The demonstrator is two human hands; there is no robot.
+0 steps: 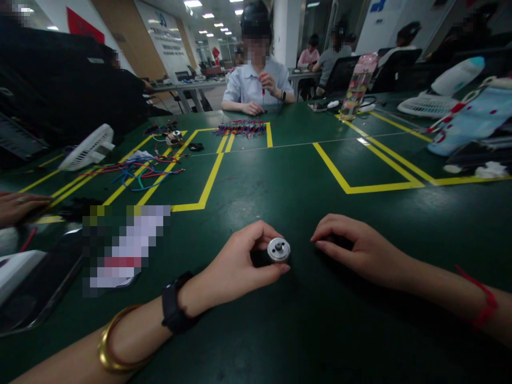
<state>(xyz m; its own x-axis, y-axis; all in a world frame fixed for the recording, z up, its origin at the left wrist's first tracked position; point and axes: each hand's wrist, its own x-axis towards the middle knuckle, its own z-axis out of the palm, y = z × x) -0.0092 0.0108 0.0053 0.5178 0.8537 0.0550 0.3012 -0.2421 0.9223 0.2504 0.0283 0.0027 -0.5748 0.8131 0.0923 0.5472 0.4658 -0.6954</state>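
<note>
My left hand (pixel 244 261) is closed around a small electric motor (pixel 279 249), fingers on its far side and thumb on the near side. The motor's round silver end faces up, with a short shaft in the middle and small dark holes beside it. To the right, apart from the motor, is my right hand (pixel 356 242), low over the green table (pixel 260 186). Its thumb and index finger are curled together at the tips; whatever may be between them is too small or hidden to make out.
Wires (pixel 148 169) in red, blue and green lie at the left, near a white fan (pixel 88 148). A blurred-out phone-shaped item (pixel 128 248) rests beside my left forearm. Across the table a person (pixel 258 80) holds a screwdriver (pixel 263 88). A bottle (pixel 358 88) stands far right.
</note>
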